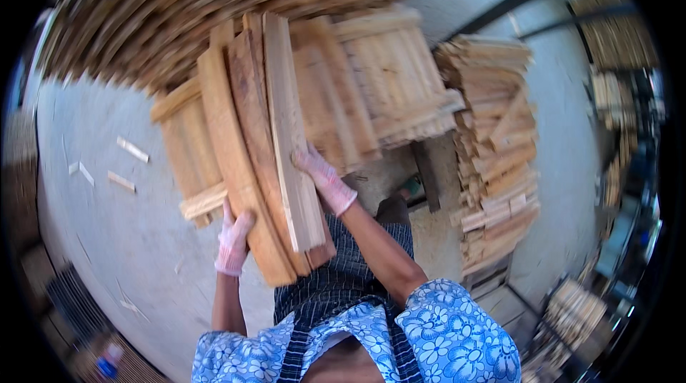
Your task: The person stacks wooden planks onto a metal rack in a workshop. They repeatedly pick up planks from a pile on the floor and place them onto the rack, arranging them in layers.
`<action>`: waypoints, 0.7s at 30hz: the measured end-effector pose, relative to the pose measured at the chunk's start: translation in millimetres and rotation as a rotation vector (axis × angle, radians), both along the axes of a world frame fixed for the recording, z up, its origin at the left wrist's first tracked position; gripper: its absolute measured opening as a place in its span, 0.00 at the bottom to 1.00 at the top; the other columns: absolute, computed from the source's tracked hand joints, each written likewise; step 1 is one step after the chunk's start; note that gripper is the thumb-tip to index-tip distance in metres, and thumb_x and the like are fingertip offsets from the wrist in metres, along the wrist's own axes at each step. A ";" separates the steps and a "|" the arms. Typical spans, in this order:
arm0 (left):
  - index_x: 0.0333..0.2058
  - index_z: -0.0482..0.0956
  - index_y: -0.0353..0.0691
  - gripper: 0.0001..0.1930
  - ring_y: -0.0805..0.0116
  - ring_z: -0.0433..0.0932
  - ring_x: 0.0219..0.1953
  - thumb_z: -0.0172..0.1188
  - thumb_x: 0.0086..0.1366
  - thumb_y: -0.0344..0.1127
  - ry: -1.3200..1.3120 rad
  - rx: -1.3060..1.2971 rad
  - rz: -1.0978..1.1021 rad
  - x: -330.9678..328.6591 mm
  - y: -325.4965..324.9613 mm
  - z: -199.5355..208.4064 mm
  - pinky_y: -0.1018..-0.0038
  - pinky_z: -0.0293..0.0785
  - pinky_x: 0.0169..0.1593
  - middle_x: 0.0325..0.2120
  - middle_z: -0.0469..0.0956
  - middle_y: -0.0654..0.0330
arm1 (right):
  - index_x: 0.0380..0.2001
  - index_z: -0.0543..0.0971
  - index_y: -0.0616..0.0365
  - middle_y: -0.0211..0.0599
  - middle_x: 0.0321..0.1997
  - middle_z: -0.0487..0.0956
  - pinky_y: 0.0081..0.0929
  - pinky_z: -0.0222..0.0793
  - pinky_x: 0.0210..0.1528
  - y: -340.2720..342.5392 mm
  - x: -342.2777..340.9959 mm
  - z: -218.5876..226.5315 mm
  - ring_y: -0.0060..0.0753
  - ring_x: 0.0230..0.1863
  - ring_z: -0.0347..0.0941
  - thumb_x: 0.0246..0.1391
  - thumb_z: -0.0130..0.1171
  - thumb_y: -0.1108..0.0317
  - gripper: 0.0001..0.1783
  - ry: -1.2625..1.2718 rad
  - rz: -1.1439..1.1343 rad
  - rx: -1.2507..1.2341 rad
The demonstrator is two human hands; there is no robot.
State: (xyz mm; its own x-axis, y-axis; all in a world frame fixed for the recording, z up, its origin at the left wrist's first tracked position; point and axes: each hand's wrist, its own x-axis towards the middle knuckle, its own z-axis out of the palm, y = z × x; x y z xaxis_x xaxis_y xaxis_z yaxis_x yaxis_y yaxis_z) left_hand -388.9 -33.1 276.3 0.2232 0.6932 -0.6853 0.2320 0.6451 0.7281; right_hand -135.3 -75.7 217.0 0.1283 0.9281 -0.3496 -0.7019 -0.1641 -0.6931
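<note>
Pink-gloved left hand (pixel 233 240) and pink-gloved right hand (pixel 321 174) clamp long tan wooden boards (pixel 261 143) at their seven and four o'clock.

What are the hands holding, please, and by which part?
Long tan wooden boards, by their side edges: left pink-gloved hand on the left, right pink-gloved hand opposite.
</note>
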 end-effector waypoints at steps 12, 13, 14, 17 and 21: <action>0.63 0.69 0.37 0.43 0.47 0.76 0.58 0.74 0.51 0.50 0.391 -0.009 -0.011 -69.7 59.6 -146.9 0.60 0.73 0.62 0.57 0.74 0.41 | 0.77 0.45 0.48 0.59 0.64 0.67 0.58 0.67 0.62 155.9 -139.4 -28.8 0.63 0.64 0.66 0.48 0.69 0.34 0.64 -1.591 0.480 -0.632; 0.63 0.69 0.38 0.43 0.47 0.76 0.58 0.74 0.50 0.50 0.368 -0.063 0.005 -69.9 64.8 -135.7 0.59 0.72 0.63 0.56 0.74 0.41 | 0.77 0.43 0.45 0.60 0.63 0.68 0.57 0.68 0.62 158.5 -136.5 -26.6 0.63 0.63 0.68 0.49 0.69 0.35 0.64 -1.581 0.475 -0.645; 0.62 0.70 0.39 0.42 0.47 0.76 0.57 0.74 0.50 0.49 0.464 -0.039 -0.048 -78.5 66.7 -143.3 0.59 0.72 0.63 0.56 0.74 0.41 | 0.77 0.44 0.46 0.59 0.62 0.69 0.56 0.69 0.60 159.0 -135.2 -24.0 0.62 0.62 0.69 0.51 0.69 0.37 0.63 -1.581 0.521 -0.639; 0.59 0.69 0.37 0.38 0.47 0.78 0.54 0.73 0.53 0.46 0.797 0.319 -0.172 -78.0 66.4 -124.8 0.59 0.75 0.59 0.54 0.76 0.41 | 0.78 0.43 0.49 0.61 0.58 0.71 0.53 0.70 0.58 157.1 -123.3 -32.6 0.62 0.58 0.72 0.53 0.68 0.41 0.61 -1.584 0.529 -0.673; 0.59 0.67 0.40 0.36 0.42 0.77 0.57 0.70 0.54 0.44 0.591 -0.015 -0.022 -58.7 81.6 -60.2 0.56 0.73 0.61 0.55 0.74 0.37 | 0.78 0.47 0.50 0.61 0.62 0.73 0.46 0.69 0.64 147.3 -59.0 -44.9 0.60 0.62 0.72 0.51 0.70 0.46 0.60 -1.183 0.468 -0.543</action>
